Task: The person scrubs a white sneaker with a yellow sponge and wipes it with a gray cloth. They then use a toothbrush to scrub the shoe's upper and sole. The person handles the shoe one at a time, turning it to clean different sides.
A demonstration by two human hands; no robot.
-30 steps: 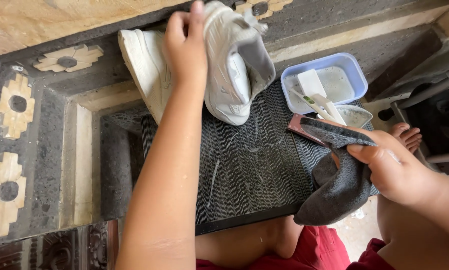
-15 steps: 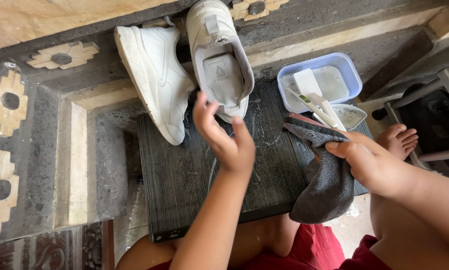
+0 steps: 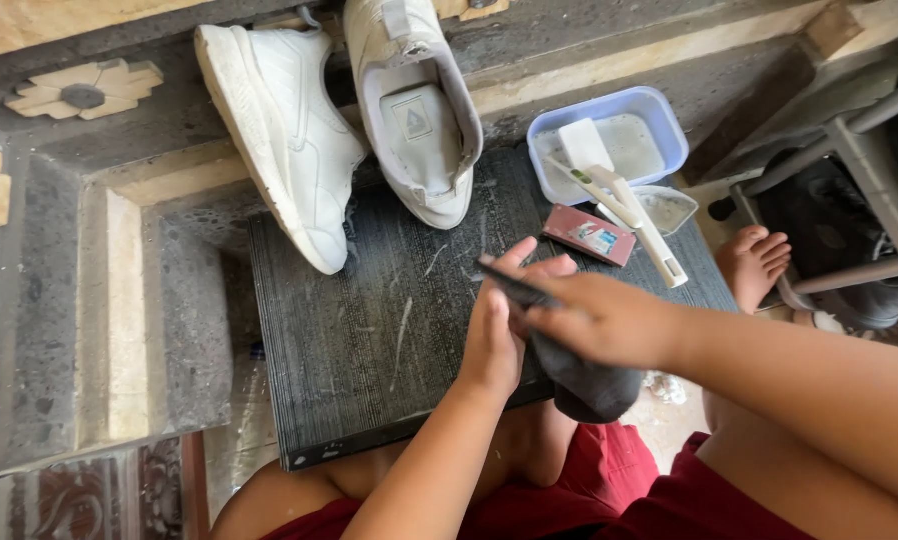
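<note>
Fingers of both hands closed on a dark grey cloth [image 3: 579,375]: left hand [image 3: 499,335] pinching its upper edge, right hand [image 3: 594,320] wrapped over the bulk, which hangs past the near rim of the black board [image 3: 369,340]. Seemingly readying the rag (folding or wringing, hard to say). At twelve o'clock, two white sneakers [image 3: 299,130], one on its side, one [image 3: 419,110] sole down. At one o'clock, blue tub [image 3: 659,115] with a white brush [image 3: 629,215]. Next likely needs one hand freed for a shoe.
</note>
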